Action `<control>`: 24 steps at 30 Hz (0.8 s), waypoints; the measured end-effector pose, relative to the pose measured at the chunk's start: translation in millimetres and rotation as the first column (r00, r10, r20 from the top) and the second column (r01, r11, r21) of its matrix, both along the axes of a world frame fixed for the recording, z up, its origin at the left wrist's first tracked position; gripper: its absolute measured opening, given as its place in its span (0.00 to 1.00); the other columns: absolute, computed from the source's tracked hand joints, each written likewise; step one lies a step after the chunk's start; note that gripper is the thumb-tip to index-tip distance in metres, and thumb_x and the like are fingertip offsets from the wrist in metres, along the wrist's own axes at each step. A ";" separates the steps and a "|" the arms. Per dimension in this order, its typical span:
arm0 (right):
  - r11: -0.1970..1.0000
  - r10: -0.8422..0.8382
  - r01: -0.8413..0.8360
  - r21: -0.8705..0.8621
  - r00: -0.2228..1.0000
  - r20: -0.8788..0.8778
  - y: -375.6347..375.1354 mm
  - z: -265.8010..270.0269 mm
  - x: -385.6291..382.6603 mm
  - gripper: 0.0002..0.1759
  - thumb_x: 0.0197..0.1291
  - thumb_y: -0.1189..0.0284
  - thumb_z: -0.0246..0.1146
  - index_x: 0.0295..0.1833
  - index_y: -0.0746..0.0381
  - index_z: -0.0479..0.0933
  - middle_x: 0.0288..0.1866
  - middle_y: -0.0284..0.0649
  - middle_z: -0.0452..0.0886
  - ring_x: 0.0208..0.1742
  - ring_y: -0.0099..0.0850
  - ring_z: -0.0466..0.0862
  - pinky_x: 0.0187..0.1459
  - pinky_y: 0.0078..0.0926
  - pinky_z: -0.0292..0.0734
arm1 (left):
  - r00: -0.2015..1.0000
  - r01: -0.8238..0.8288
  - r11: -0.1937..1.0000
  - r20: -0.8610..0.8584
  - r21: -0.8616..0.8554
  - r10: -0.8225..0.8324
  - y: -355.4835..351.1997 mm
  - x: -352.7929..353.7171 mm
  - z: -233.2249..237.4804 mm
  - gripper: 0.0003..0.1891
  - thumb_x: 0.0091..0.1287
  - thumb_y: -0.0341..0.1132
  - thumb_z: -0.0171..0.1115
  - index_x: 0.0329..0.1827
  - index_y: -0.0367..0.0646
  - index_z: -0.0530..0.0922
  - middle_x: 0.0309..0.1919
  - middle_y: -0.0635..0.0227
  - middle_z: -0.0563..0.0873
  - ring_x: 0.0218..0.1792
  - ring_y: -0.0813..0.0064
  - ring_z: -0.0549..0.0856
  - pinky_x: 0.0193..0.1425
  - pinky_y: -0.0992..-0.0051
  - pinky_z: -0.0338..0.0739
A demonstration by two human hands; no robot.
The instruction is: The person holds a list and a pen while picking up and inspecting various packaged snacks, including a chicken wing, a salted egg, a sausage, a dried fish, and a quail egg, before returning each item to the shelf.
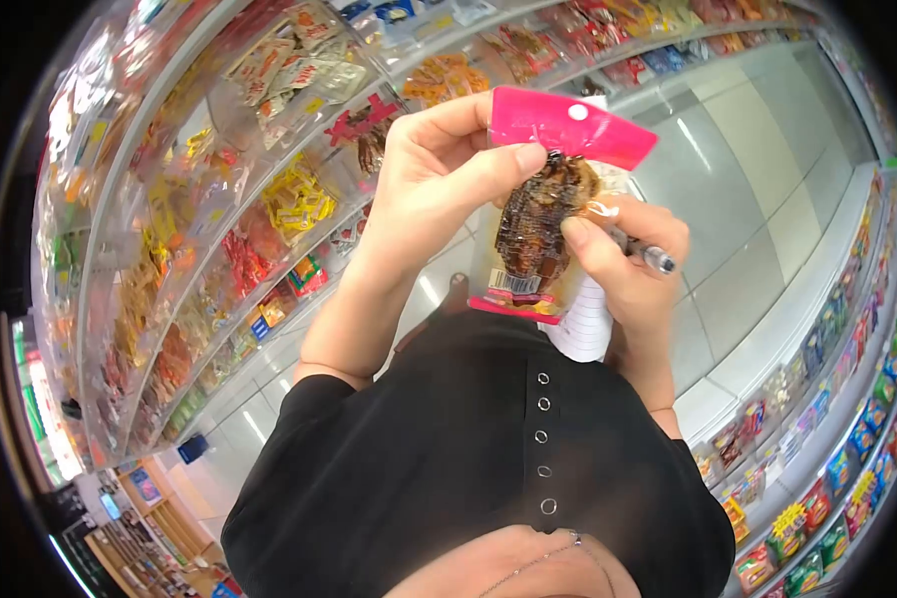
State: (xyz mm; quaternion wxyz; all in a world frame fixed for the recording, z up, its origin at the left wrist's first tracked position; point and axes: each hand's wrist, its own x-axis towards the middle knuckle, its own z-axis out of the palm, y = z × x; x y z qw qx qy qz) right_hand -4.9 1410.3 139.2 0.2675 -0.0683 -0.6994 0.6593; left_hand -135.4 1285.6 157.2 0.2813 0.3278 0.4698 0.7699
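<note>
A clear packet of dark brown, glossy snack food [543, 214] with a pink top and a barcode near its bottom is held up in front of my chest. My left hand [448, 164] pinches its upper left part, thumb on the front. On the packet's right edge rests the thumb of my right hand [633, 259], whose fingers are curled round a pen [658, 260]. Behind the packet hangs lined white paper [583, 324], apparently held in the right hand too; the packet and fingers hide its upper part.
Curved shelves of bagged snacks [299, 199] rise close on my left and run across the far side. More shelves with colourful bags [817, 503] stand at the right. Between them lies a tiled floor [713, 199].
</note>
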 end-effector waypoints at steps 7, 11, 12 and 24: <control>0.981 0.188 -0.188 -0.042 0.982 0.006 -38.0 -4.1 -58.0 0.05 0.49 0.78 0.66 0.31 0.70 0.80 0.23 0.33 0.81 0.25 0.15 0.75 0.28 0.15 0.68 | 0.970 -0.241 0.965 0.008 0.100 0.242 -55.0 -29.8 -13.6 0.05 0.59 0.22 0.62 0.38 0.34 0.80 0.33 0.72 0.83 0.35 0.87 0.78 0.40 0.84 0.73; 0.960 0.278 -0.278 0.020 0.960 -0.005 -66.5 2.5 -86.4 0.05 0.47 0.79 0.68 0.30 0.69 0.80 0.23 0.33 0.81 0.25 0.15 0.75 0.27 0.15 0.67 | 0.913 -0.403 0.901 0.000 0.162 0.408 -91.0 -36.0 -2.0 0.05 0.59 0.23 0.64 0.37 0.33 0.80 0.33 0.71 0.84 0.34 0.87 0.79 0.38 0.83 0.74; 0.956 0.293 -0.293 0.029 0.956 -0.021 -73.5 7.7 -92.7 0.05 0.46 0.79 0.68 0.30 0.69 0.80 0.23 0.33 0.81 0.24 0.15 0.76 0.26 0.14 0.67 | 0.892 -0.442 0.883 -0.024 0.161 0.451 -99.5 -36.5 5.1 0.05 0.58 0.22 0.64 0.37 0.34 0.80 0.31 0.71 0.84 0.32 0.87 0.79 0.37 0.84 0.74; 0.859 0.512 -0.475 0.192 0.787 -0.344 -94.2 35.0 -147.0 0.10 0.40 0.77 0.70 0.26 0.67 0.74 0.24 0.34 0.75 0.27 0.21 0.71 0.33 0.19 0.64 | 0.632 -0.707 0.573 0.007 0.414 0.775 -107.1 -23.7 35.0 0.17 0.48 0.26 0.71 0.42 0.33 0.79 0.38 0.57 0.85 0.39 0.73 0.84 0.47 0.72 0.78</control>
